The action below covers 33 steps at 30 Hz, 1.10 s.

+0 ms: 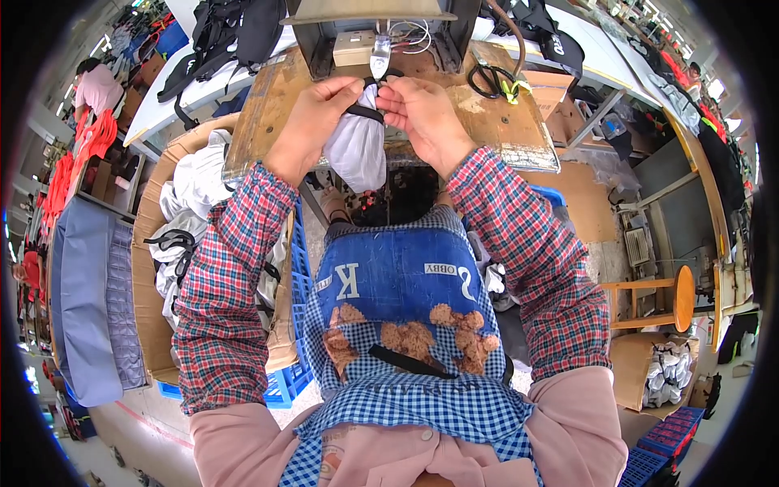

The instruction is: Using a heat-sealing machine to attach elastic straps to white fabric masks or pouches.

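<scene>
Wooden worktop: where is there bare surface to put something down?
Bare wood on the worktop lies left of the left hand, and between the right hand and the scissors. The middle is crowded by both hands pinching the white fabric bundle.

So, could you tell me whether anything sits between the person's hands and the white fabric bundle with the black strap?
Nothing visible does: the left hand and right hand both already grip the white fabric bundle at its black strap.

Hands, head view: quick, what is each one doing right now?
Left hand: closed, pinching the black strap on the white fabric piece.
Right hand: closed, pinching the same strap and fabric at the top.
</scene>
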Each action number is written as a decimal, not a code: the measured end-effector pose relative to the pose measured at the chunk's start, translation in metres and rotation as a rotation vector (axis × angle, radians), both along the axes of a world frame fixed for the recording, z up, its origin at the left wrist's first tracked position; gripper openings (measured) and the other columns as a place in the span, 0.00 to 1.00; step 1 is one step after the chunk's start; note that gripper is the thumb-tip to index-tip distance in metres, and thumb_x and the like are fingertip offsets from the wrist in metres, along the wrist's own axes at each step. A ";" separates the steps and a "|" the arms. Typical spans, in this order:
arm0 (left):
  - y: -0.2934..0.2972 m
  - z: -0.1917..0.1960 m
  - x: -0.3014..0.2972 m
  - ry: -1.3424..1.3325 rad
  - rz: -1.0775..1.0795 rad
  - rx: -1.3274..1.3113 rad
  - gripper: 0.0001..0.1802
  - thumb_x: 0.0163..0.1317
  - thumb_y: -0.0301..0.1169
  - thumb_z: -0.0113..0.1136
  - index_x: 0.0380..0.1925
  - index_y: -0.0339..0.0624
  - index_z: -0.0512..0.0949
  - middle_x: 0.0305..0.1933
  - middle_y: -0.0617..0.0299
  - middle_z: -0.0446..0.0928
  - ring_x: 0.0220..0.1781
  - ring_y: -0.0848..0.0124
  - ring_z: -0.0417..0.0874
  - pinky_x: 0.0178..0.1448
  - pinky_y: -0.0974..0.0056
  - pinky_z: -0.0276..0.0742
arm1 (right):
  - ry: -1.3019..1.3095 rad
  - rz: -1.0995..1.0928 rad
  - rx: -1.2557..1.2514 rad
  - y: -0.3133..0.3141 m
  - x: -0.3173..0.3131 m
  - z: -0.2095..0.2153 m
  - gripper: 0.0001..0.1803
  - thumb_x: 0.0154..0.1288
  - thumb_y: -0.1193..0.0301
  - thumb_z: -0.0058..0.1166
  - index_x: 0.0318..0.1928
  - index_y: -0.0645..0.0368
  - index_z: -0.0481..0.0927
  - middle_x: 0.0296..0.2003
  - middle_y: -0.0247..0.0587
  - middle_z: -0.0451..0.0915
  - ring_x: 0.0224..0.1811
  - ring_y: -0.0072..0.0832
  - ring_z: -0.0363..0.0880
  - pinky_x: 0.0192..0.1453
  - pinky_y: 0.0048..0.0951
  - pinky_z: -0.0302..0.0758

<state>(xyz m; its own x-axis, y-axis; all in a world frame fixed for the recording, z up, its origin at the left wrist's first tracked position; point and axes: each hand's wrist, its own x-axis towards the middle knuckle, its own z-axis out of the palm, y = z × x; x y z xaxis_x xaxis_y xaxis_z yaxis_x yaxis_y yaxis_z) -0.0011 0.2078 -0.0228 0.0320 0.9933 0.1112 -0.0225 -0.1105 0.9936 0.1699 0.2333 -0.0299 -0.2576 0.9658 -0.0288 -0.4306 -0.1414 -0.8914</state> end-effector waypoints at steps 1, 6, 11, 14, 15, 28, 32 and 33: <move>0.000 0.001 0.001 -0.001 -0.001 0.001 0.14 0.70 0.34 0.59 0.49 0.36 0.80 0.41 0.69 0.81 0.41 0.82 0.78 0.46 0.76 0.74 | -0.001 -0.001 0.001 0.001 0.001 0.000 0.12 0.71 0.66 0.53 0.45 0.63 0.78 0.36 0.37 0.82 0.38 0.25 0.82 0.37 0.25 0.77; 0.001 0.001 -0.001 -0.001 0.016 0.037 0.15 0.70 0.33 0.59 0.48 0.32 0.80 0.40 0.66 0.81 0.40 0.80 0.77 0.45 0.74 0.74 | 0.034 -0.011 -0.002 -0.001 -0.001 0.003 0.12 0.71 0.66 0.53 0.44 0.64 0.78 0.37 0.38 0.82 0.38 0.25 0.82 0.37 0.25 0.77; -0.002 0.003 -0.007 -0.011 0.040 -0.012 0.15 0.70 0.33 0.59 0.50 0.32 0.80 0.41 0.67 0.81 0.42 0.80 0.77 0.48 0.74 0.73 | 0.014 0.007 0.044 -0.006 0.010 0.010 0.14 0.71 0.64 0.54 0.44 0.64 0.78 0.36 0.37 0.82 0.37 0.26 0.82 0.37 0.27 0.78; -0.011 0.002 -0.019 0.048 0.027 0.007 0.16 0.70 0.33 0.59 0.51 0.33 0.80 0.42 0.68 0.81 0.43 0.81 0.77 0.50 0.74 0.73 | -0.199 0.147 0.046 -0.024 0.033 0.021 0.16 0.70 0.61 0.56 0.44 0.64 0.79 0.33 0.35 0.82 0.35 0.24 0.81 0.37 0.26 0.78; -0.016 0.002 -0.021 0.066 0.006 0.005 0.16 0.70 0.33 0.59 0.51 0.33 0.80 0.43 0.69 0.81 0.43 0.81 0.77 0.50 0.74 0.73 | -0.389 0.270 0.019 -0.031 0.042 0.023 0.18 0.70 0.59 0.57 0.45 0.63 0.80 0.32 0.34 0.82 0.34 0.22 0.81 0.37 0.25 0.78; -0.054 0.015 0.003 0.236 -0.140 0.006 0.15 0.71 0.34 0.58 0.49 0.33 0.81 0.40 0.73 0.80 0.42 0.85 0.74 0.49 0.76 0.71 | -0.517 -0.161 0.832 -0.046 0.023 -0.006 0.09 0.65 0.71 0.62 0.39 0.63 0.79 0.30 0.41 0.82 0.29 0.26 0.80 0.34 0.27 0.77; -0.050 0.011 0.001 0.211 -0.127 0.008 0.15 0.71 0.34 0.58 0.48 0.33 0.81 0.40 0.74 0.79 0.42 0.86 0.73 0.48 0.76 0.70 | -0.625 -0.158 0.831 -0.043 0.023 -0.002 0.08 0.68 0.70 0.59 0.37 0.62 0.77 0.29 0.37 0.81 0.28 0.21 0.78 0.32 0.25 0.76; -0.049 0.010 -0.001 0.212 -0.126 0.010 0.15 0.71 0.34 0.58 0.48 0.33 0.81 0.40 0.74 0.79 0.42 0.86 0.73 0.48 0.76 0.70 | -0.378 -0.099 0.624 -0.037 0.025 -0.002 0.08 0.70 0.69 0.58 0.37 0.61 0.77 0.29 0.34 0.80 0.29 0.19 0.78 0.32 0.23 0.76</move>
